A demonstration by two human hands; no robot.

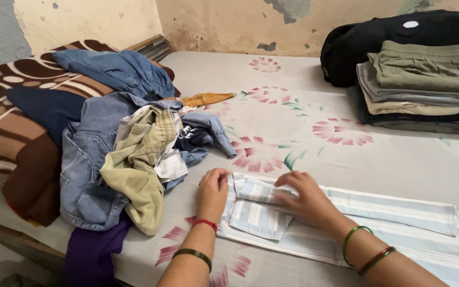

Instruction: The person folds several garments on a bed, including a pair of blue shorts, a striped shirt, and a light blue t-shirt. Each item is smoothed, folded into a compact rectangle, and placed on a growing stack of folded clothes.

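A pale blue and white striped garment lies flat along the near edge of a bed, its left end folded over. My left hand presses down on that left end, fingers bent on the cloth. My right hand lies flat on the folded flap next to it, holding the fold down. Bangles ring both wrists, and a red thread circles the left one.
A loose heap of unfolded clothes, denim and khaki, sits left of my hands beside a brown patterned blanket. A stack of folded trousers and a black bag stand at the far right. The flowered bedsheet lies between.
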